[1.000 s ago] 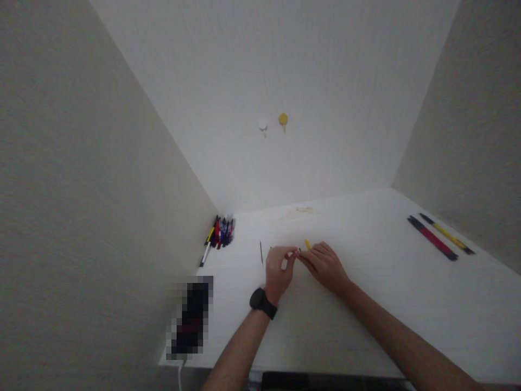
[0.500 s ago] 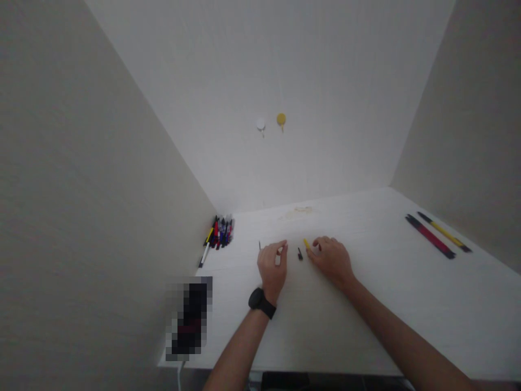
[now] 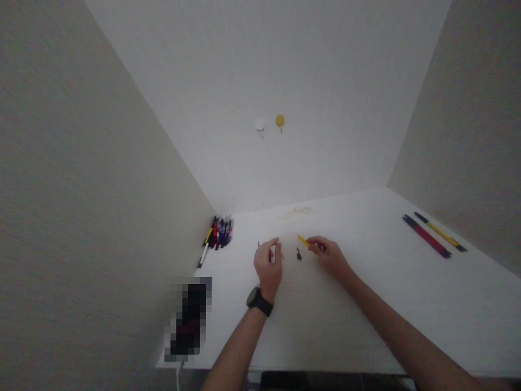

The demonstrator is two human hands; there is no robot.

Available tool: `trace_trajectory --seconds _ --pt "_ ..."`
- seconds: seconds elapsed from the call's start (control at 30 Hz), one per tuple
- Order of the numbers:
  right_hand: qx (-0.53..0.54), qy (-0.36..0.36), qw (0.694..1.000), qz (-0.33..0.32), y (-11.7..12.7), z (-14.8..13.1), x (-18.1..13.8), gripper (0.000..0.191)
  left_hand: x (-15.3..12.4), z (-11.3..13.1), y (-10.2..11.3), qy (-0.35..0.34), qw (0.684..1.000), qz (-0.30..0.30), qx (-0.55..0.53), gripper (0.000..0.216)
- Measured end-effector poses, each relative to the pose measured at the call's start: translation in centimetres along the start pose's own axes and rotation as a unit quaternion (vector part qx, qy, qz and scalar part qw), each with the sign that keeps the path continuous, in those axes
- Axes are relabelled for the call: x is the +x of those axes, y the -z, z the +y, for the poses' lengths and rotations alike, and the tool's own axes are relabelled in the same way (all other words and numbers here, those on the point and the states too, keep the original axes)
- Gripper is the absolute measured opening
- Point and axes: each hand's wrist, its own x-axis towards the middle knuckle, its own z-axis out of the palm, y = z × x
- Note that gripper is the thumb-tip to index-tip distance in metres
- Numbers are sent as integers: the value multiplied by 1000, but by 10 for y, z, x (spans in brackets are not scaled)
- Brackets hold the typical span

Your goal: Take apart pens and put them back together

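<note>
Pinched in the fingertips of the right hand [image 3: 330, 255], a slim yellow plastic pen barrel [image 3: 303, 240] angles over the white table [image 3: 407, 304], just right of a small black pen tip [image 3: 298, 253]. Beside it the left hand [image 3: 268, 266] curls its fingers by a thin dark refill [image 3: 259, 244]; I cannot tell whether it grips anything. Any print on the pen parts is too small to read.

pile of pens [image 3: 220, 232] in the left corner, two pens [image 3: 427, 237] far right, two wall hooks [image 3: 259, 125].

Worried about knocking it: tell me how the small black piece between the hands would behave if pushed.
The small black piece is shorter than the yellow barrel in the right hand, so probably light. Lying loose on the smooth table, it may skid or roll.
</note>
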Motion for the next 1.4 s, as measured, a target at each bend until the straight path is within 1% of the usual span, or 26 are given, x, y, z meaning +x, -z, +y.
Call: trace_trajectory --seconds 0.07,0.17,0.3,0.53,0.63,0.77,1.03,1.27,1.33,1.4 --pt "21 7 999 -22 -1 -3 -1 25 0 -1 0 -3 1000 0 0 19" --pt "24 19 999 -42 -3 -7 -3 24 -1 -2 -1 5 1000 5 -4 23" --pt "17 38 998 -42 -3 -9 -4 21 -1 -2 -1 18 1000 17 -8 18" --pt "-21 89 995 -50 -3 -13 -5 18 0 2 3 -10 1000 -2 -19 14" --pt "-31 99 993 -54 -3 -14 -5 19 0 3 3 -16 999 -11 -26 12" --pt "-30 101 993 -56 -2 -17 -5 19 -1 4 2 -21 999 -14 -40 11" --pt "-22 98 993 -68 -2 -16 -5 20 -2 2 1 -26 997 -45 -52 12" --pt "-3 81 995 -61 -3 -15 -6 17 -1 2 -1 -10 989 -105 -105 15" --pt "4 70 996 -54 -3 -14 -6 17 -1 2 0 -6 989 -103 -101 18" --pt "11 52 998 -40 -3 -13 -6 17 -1 2 2 9 993 -74 -92 21"
